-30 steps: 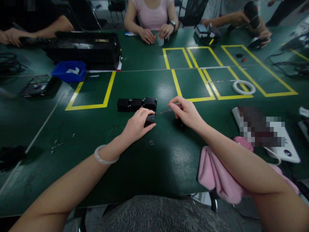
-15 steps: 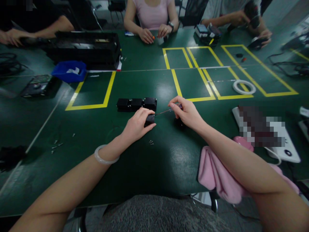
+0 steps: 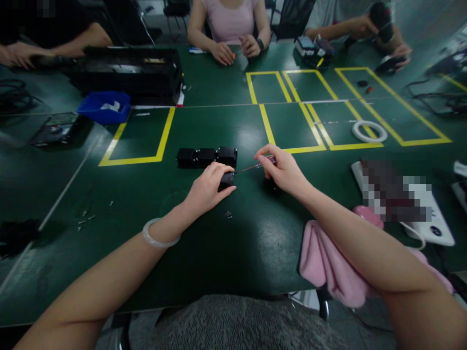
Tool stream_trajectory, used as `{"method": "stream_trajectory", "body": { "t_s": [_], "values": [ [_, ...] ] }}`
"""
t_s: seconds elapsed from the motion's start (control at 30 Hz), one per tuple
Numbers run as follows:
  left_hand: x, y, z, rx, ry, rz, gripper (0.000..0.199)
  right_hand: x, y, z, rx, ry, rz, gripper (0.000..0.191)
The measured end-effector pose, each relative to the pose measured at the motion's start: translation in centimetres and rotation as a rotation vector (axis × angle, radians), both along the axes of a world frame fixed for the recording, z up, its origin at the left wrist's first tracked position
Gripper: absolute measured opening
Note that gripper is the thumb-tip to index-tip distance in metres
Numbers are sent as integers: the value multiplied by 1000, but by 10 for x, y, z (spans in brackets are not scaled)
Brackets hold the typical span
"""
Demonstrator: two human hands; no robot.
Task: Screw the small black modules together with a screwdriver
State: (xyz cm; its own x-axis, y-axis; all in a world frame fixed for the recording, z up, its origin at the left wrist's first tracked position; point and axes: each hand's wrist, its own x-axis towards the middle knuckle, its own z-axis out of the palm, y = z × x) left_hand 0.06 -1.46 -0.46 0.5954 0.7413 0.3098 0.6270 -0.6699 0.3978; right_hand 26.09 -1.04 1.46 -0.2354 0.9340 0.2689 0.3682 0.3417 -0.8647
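Note:
My left hand (image 3: 210,187) is closed round a small black block (image 3: 226,180) on the table, thumb in front and fingers over the top. A screwdriver (image 3: 250,168) lies nearly level in the grip of my right hand (image 3: 277,167), and its thin shaft reaches to the block's right end. Beneath the right hand another dark part (image 3: 271,184) shows, mostly hidden by the fingers. Just behind my left hand stands a row of black blocks (image 3: 206,155) with small screws at their sides. Several loose screws (image 3: 228,214) lie in front of the held block.
At the right are a pink cloth (image 3: 324,257), a white power bank-like slab (image 3: 438,226) and a tape roll (image 3: 369,131). More screws (image 3: 85,218) lie left. A blue bin (image 3: 104,107) stands beside a long black housing (image 3: 127,78). Other people sit across the green table (image 3: 255,262).
My hands, the block and the screwdriver look the same as before. Across the table, a person's hand by the watch has lifted slightly.

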Motion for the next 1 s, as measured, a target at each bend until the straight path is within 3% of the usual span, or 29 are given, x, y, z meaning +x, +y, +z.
{"method": "stream_trajectory", "body": {
  "t_s": [1.0],
  "values": [
    [-1, 1, -3, 32, 1, -7, 39, -1, -1, 1, 30, 48, 9, 12]
  ]
}}
